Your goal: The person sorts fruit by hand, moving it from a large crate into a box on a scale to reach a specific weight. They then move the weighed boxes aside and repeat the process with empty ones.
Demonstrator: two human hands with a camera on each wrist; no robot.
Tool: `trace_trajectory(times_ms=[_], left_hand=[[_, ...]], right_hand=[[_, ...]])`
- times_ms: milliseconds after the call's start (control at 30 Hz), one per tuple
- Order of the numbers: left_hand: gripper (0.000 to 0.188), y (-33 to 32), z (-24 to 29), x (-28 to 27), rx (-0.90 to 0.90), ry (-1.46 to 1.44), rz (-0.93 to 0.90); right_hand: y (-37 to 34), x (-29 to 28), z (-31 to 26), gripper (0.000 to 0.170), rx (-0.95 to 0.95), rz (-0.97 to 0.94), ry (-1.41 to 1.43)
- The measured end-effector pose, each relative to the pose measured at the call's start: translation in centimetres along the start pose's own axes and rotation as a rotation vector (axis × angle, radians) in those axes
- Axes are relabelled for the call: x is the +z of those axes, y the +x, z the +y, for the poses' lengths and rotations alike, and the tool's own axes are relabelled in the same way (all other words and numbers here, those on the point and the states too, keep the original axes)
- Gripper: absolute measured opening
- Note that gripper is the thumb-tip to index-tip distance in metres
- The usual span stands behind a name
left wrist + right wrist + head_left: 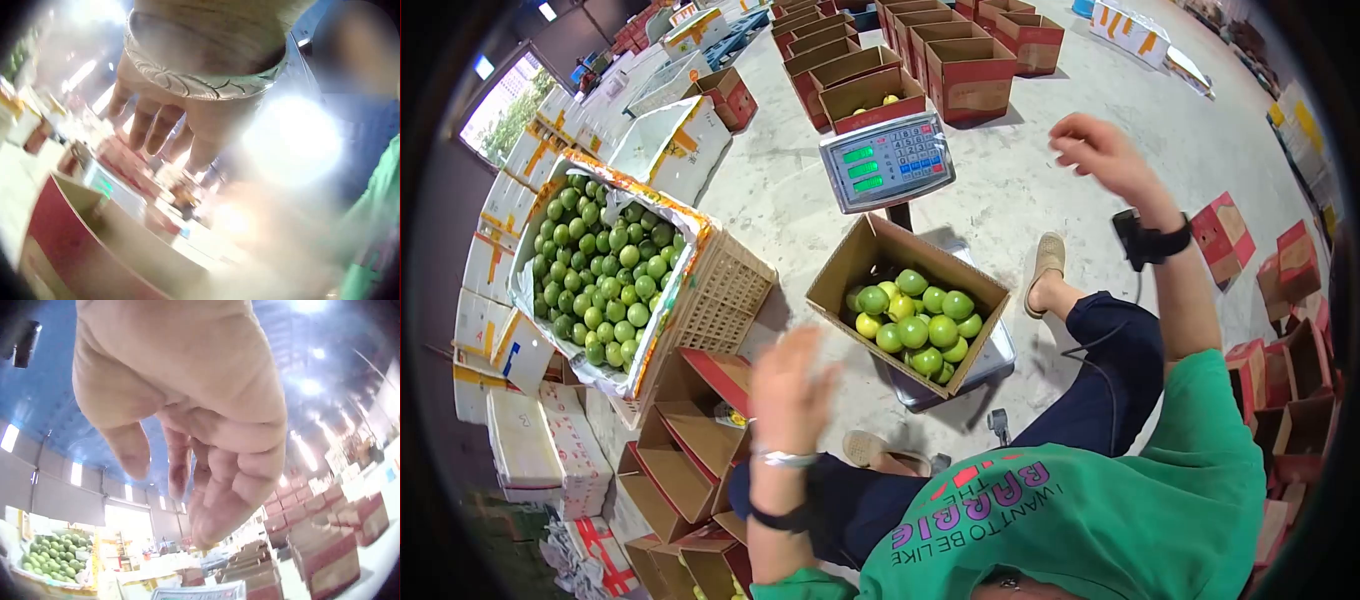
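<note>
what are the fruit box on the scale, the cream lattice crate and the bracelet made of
Fruit box: most likely matte cardboard, going by its plain brown inner walls and thin edges.
Lattice crate: probably moulded plastic, since its openings look regular, though the weave-like look leaves some doubt.
Bracelet: apparently silver-coloured metal, with a bright sheen and patterned surface; whether real silver, I can't tell.

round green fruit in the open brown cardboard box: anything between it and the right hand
Nothing visible blocks the right hand: the brown cardboard box is open on top, only its walls surrounding the round green fruit.
</note>
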State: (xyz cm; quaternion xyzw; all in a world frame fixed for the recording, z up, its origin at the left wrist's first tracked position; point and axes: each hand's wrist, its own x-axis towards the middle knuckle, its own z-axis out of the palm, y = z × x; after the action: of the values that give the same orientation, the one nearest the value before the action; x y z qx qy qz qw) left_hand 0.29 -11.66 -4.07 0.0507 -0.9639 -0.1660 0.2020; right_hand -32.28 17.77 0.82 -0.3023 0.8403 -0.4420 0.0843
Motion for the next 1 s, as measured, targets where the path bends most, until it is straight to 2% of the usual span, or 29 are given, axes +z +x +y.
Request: trace_trajectory(times_ms=[67,133,167,233,267,333,400,467,533,633,667,700,733,800,833,867,900,933,967,1000], left_hand=[[0.033,-1.9,-3.2,-2.9,-0.217,0.006,0.141],[0.026,-3.9,-5.8,-3.2,-0.449,-0.187,0.266],[0.025,-4.1,-6.0,-3.2,-0.467,-0.245,0.271],[0.025,-3.6,-6.0,-1.9,-0.489,-0.328,0.261],[0.025,-3.1,-5.8,-1.3,-0.511,-0.411,0.249],[0.023,-1.9,-4.6,-0.1,-0.498,-0.414,0.221],[0.023,-1.6,-5.3,1.4,-0.458,-0.395,0.174],[0.025,-2.2,-6.6,3.1,-0.492,-0.426,0.165],[0.025,-3.0,-8.3,4.3,-0.473,-0.451,0.165],[0.026,-3.4,-10.1,4.9,-0.597,-0.534,0.12],[0.026,-3.2,-10.5,5.4,-0.616,-0.537,0.125],[0.026,-2.9,-10.9,5.9,-0.508,-0.465,0.121],[0.026,-3.1,-11.1,5.8,-0.431,-0.374,0.12],[0.027,-3.0,-10.7,6.2,-0.459,-0.401,0.054],[0.026,-3.0,-10.4,6.6,-0.413,-0.337,0.082],[0.025,-2.7,-10.1,6.6,-0.472,-0.335,-0.033],[0.024,-2.3,-9.2,6.1,-0.505,-0.375,-0.062],[0.023,-2.1,-9.2,7.0,-0.486,-0.363,-0.092],[0.022,-1.9,-8.7,7.8,-0.478,-0.38,-0.101],[0.021,-2.1,-8.1,8.1,-0.448,-0.407,-0.113]], right_hand=[[-0.7,-1.1,-1.8,0.02,-0.059,-0.026,-0.028],[0.1,1.1,-1.8,0.019,-0.33,-0.084,-0.073],[0.4,3.3,-2.5,0.02,-0.337,-0.17,-0.046],[1.3,8.5,-3.3,0.024,-0.218,-0.416,-0.016],[1.9,11.5,-3.9,0.031,-0.292,-0.51,-0.134],[3.0,17.8,-3.2,0.04,-0.281,-0.702,-0.226],[3.2,22.8,-2.2,0.05,-0.283,-0.781,-0.368],[3.5,26.0,-2.5,0.066,-0.094,-0.928,-0.498],[3.7,29.0,-0.9,0.076,0.029,-0.912,-0.614],[4.1,32.5,3.3,0.096,0.151,-0.926,-0.76],[3.2,32.2,2.7,0.099,0.14,-0.884,-0.758],[2.6,31.6,1.8,0.097,0.19,-0.833,-0.722],[2.7,31.6,1.8,0.093,0.127,-0.83,-0.765],[3.5,32.8,6.0,0.094,-0.184,-0.808,-0.661],[2.9,32.3,4.9,0.092,-0.1,-0.761,-0.642],[2.9,32.2,3.6,0.089,-0.046,-0.778,-0.635],[3.2,32.6,3.2,0.089,-0.047,-0.838,-0.675],[3.1,33.7,5.0,0.087,0.017,-0.821,-0.584],[3.3,34.5,5.4,0.085,-0.04,-0.829,-0.789],[3.7,35.8,8.7,0.081,-0.059,-0.727,-0.806]])
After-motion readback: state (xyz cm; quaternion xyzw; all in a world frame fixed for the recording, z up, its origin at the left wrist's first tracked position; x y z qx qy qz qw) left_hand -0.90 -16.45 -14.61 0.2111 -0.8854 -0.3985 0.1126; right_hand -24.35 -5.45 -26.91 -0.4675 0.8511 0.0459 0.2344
